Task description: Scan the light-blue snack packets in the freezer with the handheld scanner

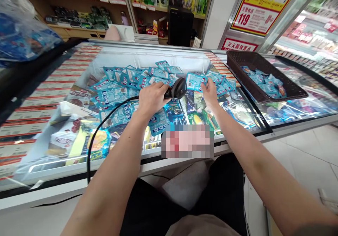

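Observation:
A black corded barcode scanner (179, 88) is in my left hand (154, 97), fingers wrapped round its handle, its head facing right. My right hand (210, 91) pinches the edge of a blue printed packet (194, 82) just in front of the scanner head. Many similar blue packets (113, 95) lie in a loose spread over the glass freezer lid (63, 84) beneath and left of my left hand. A smaller group of blue packets (225, 85) lies right of my right hand. The scanner's black cable (96, 134) runs left and down over the freezer's front edge.
A dark brown basket (293, 84) holding blue packets stands on the right freezer lid. At the far left sits a clear bag (26, 35) of blue packets. Behind the freezer are a black screen (181, 26) and stocked shelves (148, 7). A blurred patch covers something at the front edge.

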Tool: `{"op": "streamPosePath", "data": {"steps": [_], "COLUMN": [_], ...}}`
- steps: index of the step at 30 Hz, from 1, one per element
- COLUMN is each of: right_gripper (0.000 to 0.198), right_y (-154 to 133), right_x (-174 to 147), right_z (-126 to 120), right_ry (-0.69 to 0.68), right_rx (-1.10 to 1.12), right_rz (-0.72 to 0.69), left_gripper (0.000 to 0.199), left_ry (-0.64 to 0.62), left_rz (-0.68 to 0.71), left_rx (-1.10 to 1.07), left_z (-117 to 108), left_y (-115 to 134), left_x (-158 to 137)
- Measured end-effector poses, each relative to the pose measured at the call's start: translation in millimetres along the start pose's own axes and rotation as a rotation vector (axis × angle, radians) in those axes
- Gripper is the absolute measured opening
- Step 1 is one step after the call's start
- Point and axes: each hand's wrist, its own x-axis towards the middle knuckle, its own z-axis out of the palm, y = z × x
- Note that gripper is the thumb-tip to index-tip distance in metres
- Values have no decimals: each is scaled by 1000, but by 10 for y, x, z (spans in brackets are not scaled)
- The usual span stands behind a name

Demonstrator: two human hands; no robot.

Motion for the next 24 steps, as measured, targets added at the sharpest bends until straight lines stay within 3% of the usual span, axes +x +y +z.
{"op": "streamPosePath", "data": {"steps": [10,24], "right_gripper": [37,26], "right_y": [167,72], "right_x": [46,41], "right_z": [29,11], "right_ry": [65,44], "right_rx": [-75,198], "right_rz": [-29,42], "left_gripper": [34,34], "left_ry": [-23,-31], "left_rz": [-23,-5], "left_rx": [46,67], "left_z": [30,70], "left_y": [11,19], "left_x": [5,27]}}
